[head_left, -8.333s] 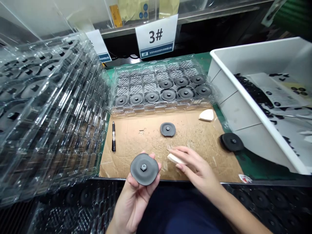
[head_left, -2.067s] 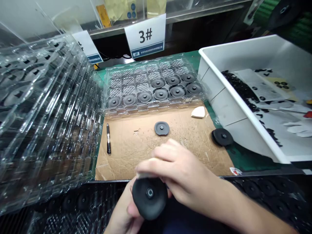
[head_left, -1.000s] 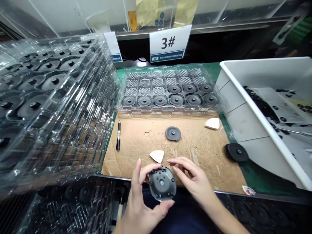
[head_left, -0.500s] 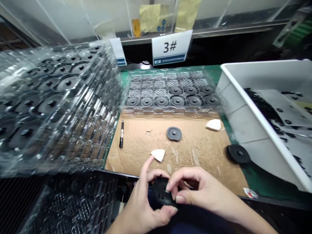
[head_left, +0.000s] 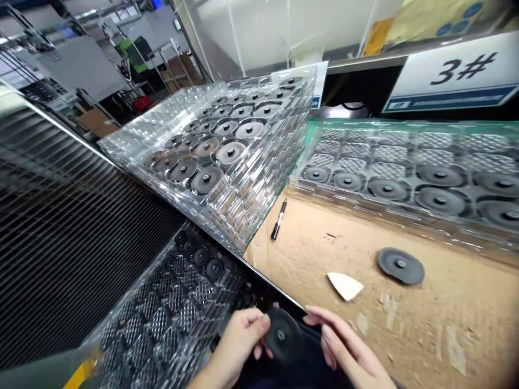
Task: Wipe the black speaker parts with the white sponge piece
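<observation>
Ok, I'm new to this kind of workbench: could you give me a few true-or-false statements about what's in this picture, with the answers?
The left hand holds a dark round disc. True.
The right hand grips a black pen. False: the pen lies on a cardboard sheet, away from both hands.
A pale wedge-shaped piece lies on the cardboard sheet. True.
The clear tray beyond the cardboard sheet holds no discs. False: dark discs sit in its compartments nearest the cardboard sheet.
A white sign reads 3#. True.
</observation>
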The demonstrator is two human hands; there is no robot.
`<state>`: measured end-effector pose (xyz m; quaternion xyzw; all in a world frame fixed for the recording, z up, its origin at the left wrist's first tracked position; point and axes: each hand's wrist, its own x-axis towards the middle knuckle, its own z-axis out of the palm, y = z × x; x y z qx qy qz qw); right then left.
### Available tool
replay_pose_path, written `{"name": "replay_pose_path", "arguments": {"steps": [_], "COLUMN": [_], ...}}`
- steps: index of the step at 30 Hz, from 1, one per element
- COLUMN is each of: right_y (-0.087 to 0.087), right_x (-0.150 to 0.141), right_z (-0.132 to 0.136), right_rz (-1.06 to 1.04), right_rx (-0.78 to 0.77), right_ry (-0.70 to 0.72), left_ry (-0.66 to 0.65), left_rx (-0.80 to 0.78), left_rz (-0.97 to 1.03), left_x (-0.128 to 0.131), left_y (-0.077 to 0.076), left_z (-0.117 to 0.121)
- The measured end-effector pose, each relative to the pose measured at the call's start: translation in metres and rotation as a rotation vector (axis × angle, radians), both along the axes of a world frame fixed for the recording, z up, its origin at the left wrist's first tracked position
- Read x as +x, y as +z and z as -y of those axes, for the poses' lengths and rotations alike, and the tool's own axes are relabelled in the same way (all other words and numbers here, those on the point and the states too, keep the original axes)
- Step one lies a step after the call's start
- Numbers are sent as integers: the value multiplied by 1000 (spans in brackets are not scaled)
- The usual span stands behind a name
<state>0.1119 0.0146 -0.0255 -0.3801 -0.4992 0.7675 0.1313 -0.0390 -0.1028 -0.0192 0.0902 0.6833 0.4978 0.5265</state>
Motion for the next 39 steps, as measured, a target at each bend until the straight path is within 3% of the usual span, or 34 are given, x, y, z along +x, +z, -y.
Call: {"name": "replay_pose_path", "arguments": {"steps": [5,12,21,24,29,32,35,37,39], "right_y": [4,13,3,0,-12,-21,-23,-17,-5], "right_x": [-12,-21,-22,-14,1,1,-4,-3,6], "right_z": [-11,-6,12,4,-10,-10,-6,-4,-8], "right_rz": [-57,-36,-25,19,77,86,95,111,144], "right_rx": [123,232,252,267,294,297,312,335,361], "right_ry": [58,163,356,401,454,504,538,536,499], "left_ry": [114,58,-3,-11,-15,-26,-49,-30,13], "left_rx": [25,88,-7,-62,-194,-351,-423,-431,-412], "left_rz": [-122,-178,-365,-591,-1065,-1226,-1274,-1276,-1261], "left_x": [-12,4,10,-13,-88,-119,-130,-131,-130], "left_y": [11,20,16,9,5,-10,-39,-56,-64], "left_z": [1,-11,-9,6,67,99,117,121,119]}}
